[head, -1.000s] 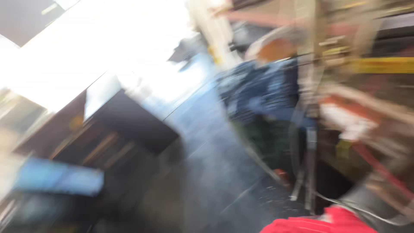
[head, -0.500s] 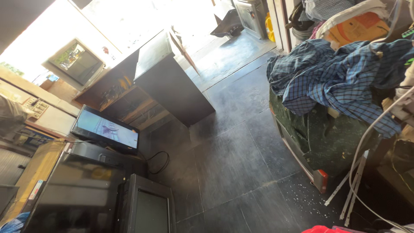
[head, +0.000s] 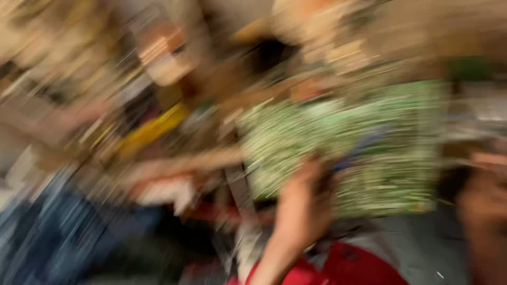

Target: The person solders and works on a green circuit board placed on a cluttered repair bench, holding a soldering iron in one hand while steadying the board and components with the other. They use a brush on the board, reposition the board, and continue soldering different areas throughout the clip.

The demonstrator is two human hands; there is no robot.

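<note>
The view is heavily motion-blurred. A large green speckled flat board (head: 369, 142), possibly a circuit board, fills the middle right. My left hand (head: 303, 198) rises from a red sleeve (head: 338, 269) and lies against the board's lower left part, seemingly gripping it. My right hand (head: 483, 211) is a dark blur at the right edge, next to the board's lower right corner. Whether it touches the board cannot be made out.
Blue checked cloth (head: 58, 232) lies at the lower left. A yellow smear (head: 153, 129) and a red-and-white object (head: 169, 190) sit among blurred clutter at the left. Pale boxes or shelves (head: 169, 58) stand behind.
The camera has swung from the dark floor, black desk and old monitors to a cluttered area on the right. The green board and both hands have come into view.
</note>
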